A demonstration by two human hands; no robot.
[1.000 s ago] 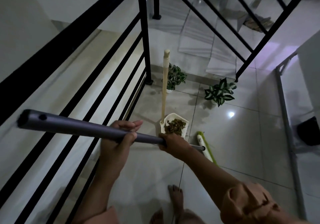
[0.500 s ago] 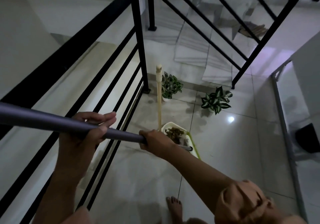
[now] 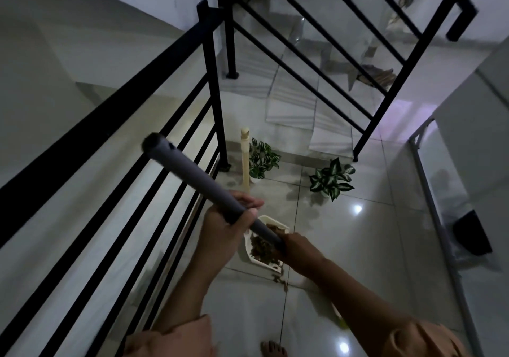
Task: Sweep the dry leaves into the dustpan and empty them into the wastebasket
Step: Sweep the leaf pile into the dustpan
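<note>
Both hands, left hand (image 3: 220, 225) and right hand (image 3: 298, 247), held the broom handle (image 3: 192, 174) tight. Some dry leaves (image 3: 279, 278) lay at the dustpan's (image 3: 275, 223) six o'clock edge; a rough push might scatter them.

The broom handle (image 3: 203, 183) is a grey tube slanting from upper left down to lower right, its capped end up by the railing; its head is hidden. The dustpan (image 3: 264, 246) is white and sits on the tiled floor, its pale upright handle (image 3: 244, 161) rising straight from its far side. Dry brown leaves (image 3: 261, 249) fill the pan. A few leaves (image 3: 279, 279) lie loose on the floor just past its near lip, right of the tile seam's start.
</note>
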